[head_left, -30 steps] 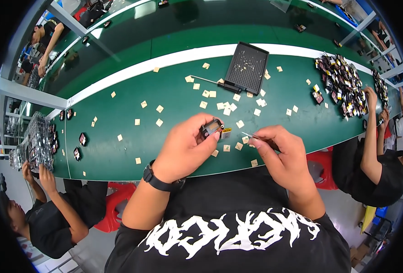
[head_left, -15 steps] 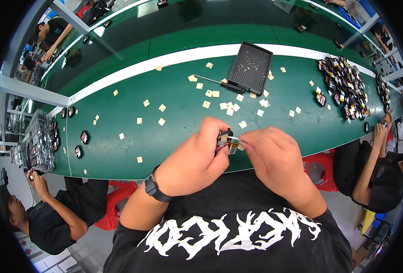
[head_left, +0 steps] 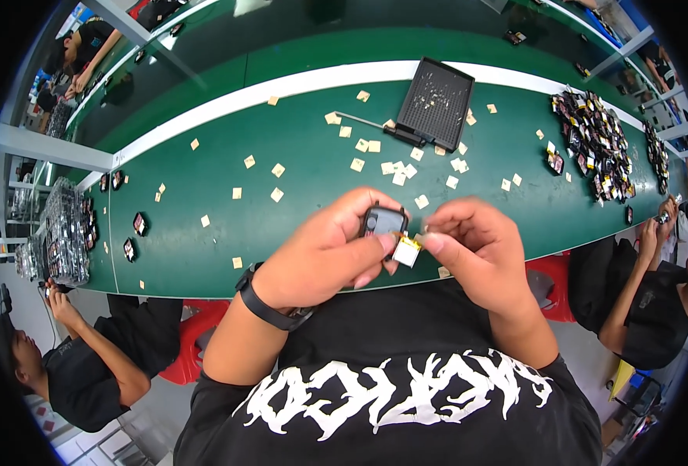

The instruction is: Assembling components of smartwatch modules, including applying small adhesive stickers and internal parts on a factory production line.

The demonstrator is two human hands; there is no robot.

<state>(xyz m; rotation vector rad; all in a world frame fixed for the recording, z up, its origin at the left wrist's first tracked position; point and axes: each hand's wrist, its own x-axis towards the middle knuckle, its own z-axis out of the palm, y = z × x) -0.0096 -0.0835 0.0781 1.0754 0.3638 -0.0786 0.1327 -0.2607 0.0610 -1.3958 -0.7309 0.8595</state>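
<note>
My left hand (head_left: 332, 245) is closed round a small black device casing (head_left: 384, 224) that looks like a smartwatch body, its grey inner face turned up. A silver battery pack (head_left: 407, 252) with a yellow taped end hangs beside the casing's lower right, near my left thumb. My right hand (head_left: 472, 248) is close by on the right, thumb and forefinger curled together at the battery's yellow end. Whatever lies between those fingertips is too small to make out. Both hands are above the near edge of the green table (head_left: 321, 225).
Cream paper squares (head_left: 357, 165) lie scattered over the table. A black perforated tray (head_left: 436, 105) with a thin metal rod (head_left: 359, 120) stands farther back. Piled device parts (head_left: 592, 144) lie right; stacked clear trays (head_left: 66, 225) stand left. Co-workers sit on both sides.
The casing has turned so its grey inner face shows, and the battery now hangs out beside it. The thin metal tool at my right fingertips is no longer visible. The view shifted slightly.
</note>
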